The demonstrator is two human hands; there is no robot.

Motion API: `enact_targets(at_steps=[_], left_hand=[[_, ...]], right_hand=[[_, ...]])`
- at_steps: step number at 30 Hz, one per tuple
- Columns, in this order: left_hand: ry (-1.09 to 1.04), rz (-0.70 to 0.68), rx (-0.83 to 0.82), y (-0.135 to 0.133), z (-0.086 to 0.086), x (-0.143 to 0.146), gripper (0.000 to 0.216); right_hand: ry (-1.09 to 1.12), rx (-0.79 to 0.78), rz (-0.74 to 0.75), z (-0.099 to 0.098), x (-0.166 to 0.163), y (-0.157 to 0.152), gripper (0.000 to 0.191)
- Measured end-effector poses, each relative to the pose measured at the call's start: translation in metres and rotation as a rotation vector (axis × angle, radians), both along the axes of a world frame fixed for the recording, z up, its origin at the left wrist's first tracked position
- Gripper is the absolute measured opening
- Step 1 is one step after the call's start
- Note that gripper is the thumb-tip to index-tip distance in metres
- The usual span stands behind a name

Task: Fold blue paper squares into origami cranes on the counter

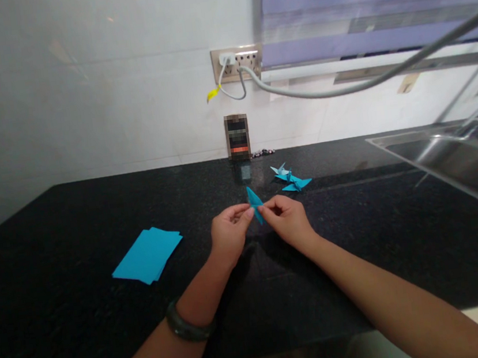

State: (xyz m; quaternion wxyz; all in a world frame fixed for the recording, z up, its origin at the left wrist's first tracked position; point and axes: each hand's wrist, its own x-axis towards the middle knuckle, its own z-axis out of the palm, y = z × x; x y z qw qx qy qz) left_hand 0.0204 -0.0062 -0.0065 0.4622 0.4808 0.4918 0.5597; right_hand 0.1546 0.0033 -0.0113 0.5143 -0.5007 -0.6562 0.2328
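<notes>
Blue paper stack (147, 254), folded cranes (291, 178), steel sink (445, 156), wall socket w/ cables (237, 63).

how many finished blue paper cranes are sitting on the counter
2, touching each other on the black counter beyond the hands: one nearer the wall, one in front.

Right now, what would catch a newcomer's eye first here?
The bright blue folded paper pinched between the left hand and right hand over the black counter. A stack of blue sheets lies to the left; finished paper cranes sit behind, near the sink.
</notes>
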Motion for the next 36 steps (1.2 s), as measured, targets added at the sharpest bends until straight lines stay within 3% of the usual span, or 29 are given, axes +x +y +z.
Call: enact_targets(at_steps=[4, 7, 11, 13, 16, 22, 29, 36], left_hand=[[-0.042, -0.181, -0.008, 0.000, 0.001, 0.000, 0.027], [-0.131, -0.132, -0.085, 0.001, 0.002, -0.001, 0.023], [-0.187, -0.129, -0.174, 0.001, 0.004, -0.003, 0.022], [-0.168, -0.210, -0.191, 0.000, 0.005, -0.004, 0.024], [-0.169, -0.253, -0.172, -0.001, 0.005, -0.004, 0.028], [-0.213, -0.191, -0.105, -0.001, 0.007, -0.005, 0.026], [-0.233, -0.215, -0.105, -0.003, 0.010, -0.004, 0.016], [-0.358, -0.262, -0.247, -0.003, 0.012, -0.004, 0.021]], right_hand=[[-0.157, 0.187, 0.105, 0.005, 0.001, -0.004, 0.013], [-0.147, 0.191, 0.234, 0.006, 0.000, -0.005, 0.016], [0.102, -0.027, 0.135, 0.002, -0.002, -0.001, 0.010], [0.285, -0.189, 0.192, 0.000, -0.001, 0.002, 0.023], [0.450, -0.366, 0.333, 0.002, -0.001, 0.004, 0.027], [0.609, -0.443, 0.401, 0.004, 0.002, 0.003, 0.022], [0.507, -0.321, 0.442, 0.007, 0.008, 0.003, 0.005], [0.360, -0.157, 0.470, 0.007, 0.015, 0.008, 0.011]])
